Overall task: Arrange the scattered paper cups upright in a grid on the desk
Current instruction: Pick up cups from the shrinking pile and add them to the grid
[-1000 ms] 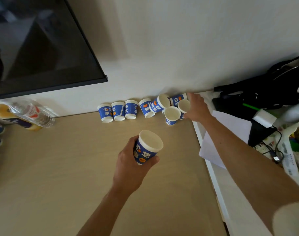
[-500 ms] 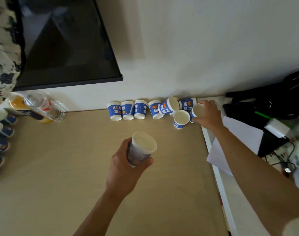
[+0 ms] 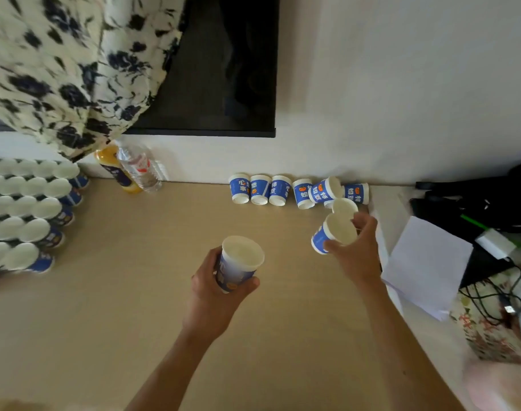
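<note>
My left hand grips a blue and white paper cup upright above the middle of the wooden desk. To its right, my right hand holds a second cup, tilted with its mouth toward me, lifted off the desk. Another cup stands just behind it. Several cups sit upside down in a row against the wall, and two more lie tilted at the row's right end. A grid of upright cups fills the desk's left side.
An orange juice bottle and a clear water bottle lie by the wall. A dark monitor hangs above. A flowered cloth hangs at upper left. White paper, black bag and cables crowd the right.
My right hand has picked a cup out of the cluster by the wall and drawn it toward me. The view has swung left, bringing the grid of cups into sight.
</note>
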Tool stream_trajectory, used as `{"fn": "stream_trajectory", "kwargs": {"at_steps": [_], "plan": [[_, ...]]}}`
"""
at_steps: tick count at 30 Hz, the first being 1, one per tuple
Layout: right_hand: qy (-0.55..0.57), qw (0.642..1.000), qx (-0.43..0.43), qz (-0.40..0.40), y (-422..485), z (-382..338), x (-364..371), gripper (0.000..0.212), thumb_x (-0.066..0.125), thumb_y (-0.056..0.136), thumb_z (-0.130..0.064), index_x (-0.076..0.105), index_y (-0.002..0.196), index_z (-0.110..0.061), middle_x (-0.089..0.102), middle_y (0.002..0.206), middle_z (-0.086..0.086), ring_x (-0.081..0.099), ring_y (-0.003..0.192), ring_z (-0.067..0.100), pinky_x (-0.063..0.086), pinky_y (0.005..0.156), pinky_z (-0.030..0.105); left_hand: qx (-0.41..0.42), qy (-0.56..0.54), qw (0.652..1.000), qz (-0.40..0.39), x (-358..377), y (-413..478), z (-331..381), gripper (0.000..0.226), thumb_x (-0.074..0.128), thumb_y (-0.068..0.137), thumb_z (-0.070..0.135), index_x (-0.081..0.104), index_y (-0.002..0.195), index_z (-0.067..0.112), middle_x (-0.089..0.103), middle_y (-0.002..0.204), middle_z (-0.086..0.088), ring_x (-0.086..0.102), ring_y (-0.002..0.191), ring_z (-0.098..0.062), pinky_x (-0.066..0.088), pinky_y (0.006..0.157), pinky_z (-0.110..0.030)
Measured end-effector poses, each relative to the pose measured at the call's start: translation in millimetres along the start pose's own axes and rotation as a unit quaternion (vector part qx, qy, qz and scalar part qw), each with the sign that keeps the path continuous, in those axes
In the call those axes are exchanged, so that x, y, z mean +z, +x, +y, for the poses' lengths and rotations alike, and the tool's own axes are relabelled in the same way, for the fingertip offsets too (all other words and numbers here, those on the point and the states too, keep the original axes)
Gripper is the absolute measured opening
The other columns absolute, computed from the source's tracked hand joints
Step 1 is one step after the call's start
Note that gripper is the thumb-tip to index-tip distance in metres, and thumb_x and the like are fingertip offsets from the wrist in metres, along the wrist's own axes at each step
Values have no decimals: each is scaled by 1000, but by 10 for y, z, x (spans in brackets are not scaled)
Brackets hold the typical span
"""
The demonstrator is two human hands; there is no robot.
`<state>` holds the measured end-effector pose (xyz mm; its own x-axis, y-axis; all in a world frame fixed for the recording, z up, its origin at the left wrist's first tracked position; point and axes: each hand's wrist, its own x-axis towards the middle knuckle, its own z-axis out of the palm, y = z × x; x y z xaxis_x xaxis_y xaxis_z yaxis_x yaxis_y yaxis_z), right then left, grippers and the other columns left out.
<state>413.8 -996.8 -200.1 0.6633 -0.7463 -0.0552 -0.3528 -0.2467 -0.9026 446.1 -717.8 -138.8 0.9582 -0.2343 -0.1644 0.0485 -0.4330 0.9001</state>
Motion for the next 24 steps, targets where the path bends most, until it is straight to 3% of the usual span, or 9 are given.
{"fn": "stream_trajectory", "kwargs": {"at_steps": [5, 8, 15, 17, 20, 24], "plan": [[65, 996, -11, -56, -799, -360, 591, 67, 84, 64, 0, 51, 116, -25, 60, 105, -17, 62, 95, 2, 51, 85, 28, 0, -39, 998, 57, -576, -353, -168, 63, 92, 65, 12, 62, 119, 25, 73, 102, 13, 69, 85, 1, 51, 67, -11], [96, 989, -34, -109, -1247, -614, 929, 65, 86, 62, 2, 57, 112, -28, 66, 108, -9, 66, 98, 14, 53, 83, 31, 1, -64, 993, 100, -969, -577, -294, 68, 93, 65, 16, 59, 122, 30, 71, 105, 17, 68, 87, 2, 51, 68, -11], [132, 969, -82, -193, -2323, -1209, 1588, 62, 81, 67, 10, 63, 117, -22, 70, 109, -7, 67, 97, 9, 52, 82, 27, 4, -99, 977, 187, -1943, -1141, -769, 66, 91, 67, 15, 57, 121, 33, 71, 100, 20, 68, 86, 3, 49, 67, -9], [133, 963, -95, -216, -2643, -1324, 1803, 62, 81, 67, 11, 64, 117, -21, 70, 110, -8, 67, 99, 10, 53, 84, 28, -3, -104, 972, 211, -2233, -1302, -970, 66, 92, 65, 17, 58, 120, 34, 71, 104, 15, 68, 89, 0, 52, 72, -13], [141, 953, -110, -245, -3104, -1464, 2081, 64, 83, 66, 10, 63, 114, -28, 69, 108, -14, 66, 96, 2, 52, 78, 18, -2, -102, 965, 243, -2619, -1498, -1228, 67, 92, 64, 21, 57, 117, 42, 65, 113, 11, 66, 98, -4, 56, 80, -23], [151, 945, -111, -267, -3553, -1553, 2362, 66, 84, 66, 9, 61, 111, -32, 68, 105, -20, 66, 95, 2, 53, 79, 23, 7, -97, 963, 253, -3021, -1691, -1396, 66, 92, 65, 22, 59, 120, 38, 67, 110, 14, 64, 99, -1, 47, 77, -8]]}}
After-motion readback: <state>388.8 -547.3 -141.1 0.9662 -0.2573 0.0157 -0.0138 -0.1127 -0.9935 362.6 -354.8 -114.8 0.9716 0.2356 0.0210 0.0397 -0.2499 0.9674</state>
